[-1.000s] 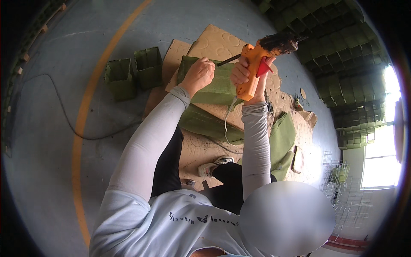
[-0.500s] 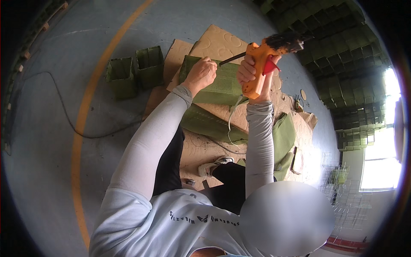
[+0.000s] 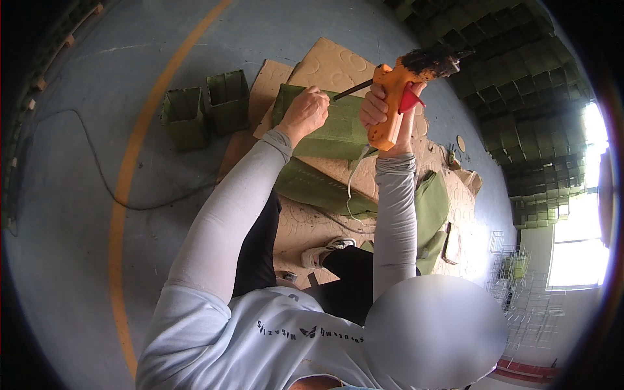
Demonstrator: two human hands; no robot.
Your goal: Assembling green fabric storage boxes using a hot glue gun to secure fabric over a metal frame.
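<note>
In my right hand is an orange glue gun with a red trigger. My fingers are wrapped round its handle, and its nozzle end is caked with black residue. From the gun's back a dark glue stick runs leftward to my left hand. The left fingers are closed at the stick's end; their exact grip is partly hidden. Behind and below both hands lies a green fabric box on cardboard, partly covered by my left hand.
Two open green boxes stand on the floor at left, near a cable and a yellow line. Cardboard and green fabric lie around my feet. Stacked green boxes rise at right, beyond wire racks.
</note>
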